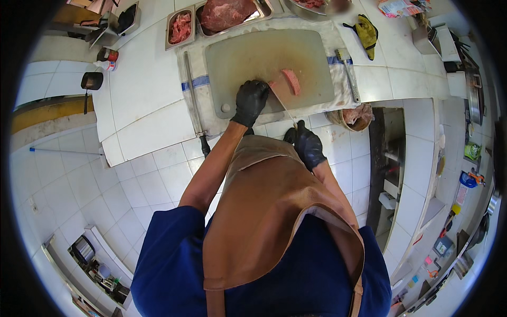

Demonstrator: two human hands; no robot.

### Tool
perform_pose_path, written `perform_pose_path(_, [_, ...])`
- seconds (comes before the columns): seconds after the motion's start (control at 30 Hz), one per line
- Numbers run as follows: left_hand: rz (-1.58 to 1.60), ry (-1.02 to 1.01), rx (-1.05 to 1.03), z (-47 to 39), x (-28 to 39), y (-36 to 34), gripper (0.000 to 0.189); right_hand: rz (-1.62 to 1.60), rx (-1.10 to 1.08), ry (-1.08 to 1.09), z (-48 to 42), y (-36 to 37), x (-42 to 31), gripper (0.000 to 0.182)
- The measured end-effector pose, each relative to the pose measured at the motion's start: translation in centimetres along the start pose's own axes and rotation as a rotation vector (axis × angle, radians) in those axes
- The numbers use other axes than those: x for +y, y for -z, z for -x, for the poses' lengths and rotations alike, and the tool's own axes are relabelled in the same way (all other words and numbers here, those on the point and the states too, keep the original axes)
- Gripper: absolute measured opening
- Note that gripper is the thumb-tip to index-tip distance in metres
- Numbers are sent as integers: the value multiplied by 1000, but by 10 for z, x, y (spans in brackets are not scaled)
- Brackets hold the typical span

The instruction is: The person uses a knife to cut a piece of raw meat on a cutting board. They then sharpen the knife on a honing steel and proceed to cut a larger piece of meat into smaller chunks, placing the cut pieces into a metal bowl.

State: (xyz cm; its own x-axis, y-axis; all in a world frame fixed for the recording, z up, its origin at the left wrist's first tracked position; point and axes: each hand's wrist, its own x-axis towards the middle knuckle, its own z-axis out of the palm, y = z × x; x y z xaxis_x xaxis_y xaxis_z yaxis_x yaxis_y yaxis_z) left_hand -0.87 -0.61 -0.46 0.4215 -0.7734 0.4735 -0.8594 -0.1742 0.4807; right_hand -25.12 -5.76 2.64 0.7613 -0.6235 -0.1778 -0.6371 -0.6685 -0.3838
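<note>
A knife (284, 106) with a thin blade is held by its handle in my right hand (307, 143), gloved in black, just off the near edge of the grey cutting board (253, 49). Its tip reaches over the board to a small bit of raw meat (272, 83). My left hand (252, 99), also in a black glove, rests with curled fingers on the board beside that bit; whether it pinches anything is hidden. To the right of the blade lies a strip of raw meat (292, 82).
Behind the board stand a metal tray with a large meat piece (225, 14), a small pan of meat pieces (180, 28) and a metal bowl (305, 15). A sharpening steel (190, 83) lies left, a meat mallet (348, 73) right. A bucket (344, 123) sits below the counter's edge.
</note>
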Motion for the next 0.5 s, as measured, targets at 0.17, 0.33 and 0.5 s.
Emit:
perform_pose_path(0.17, [103, -11, -27, -3, -2, 5, 17, -33, 36, 74, -36, -3, -1, 22])
perform_pose_path(0.33, [80, 163, 3, 15, 2, 17, 22, -79, -20, 8, -33, 7, -8, 23])
perform_pose_path(0.5, [13, 82, 13, 16, 1, 17, 19, -72, -90, -2, -11, 24, -18, 24])
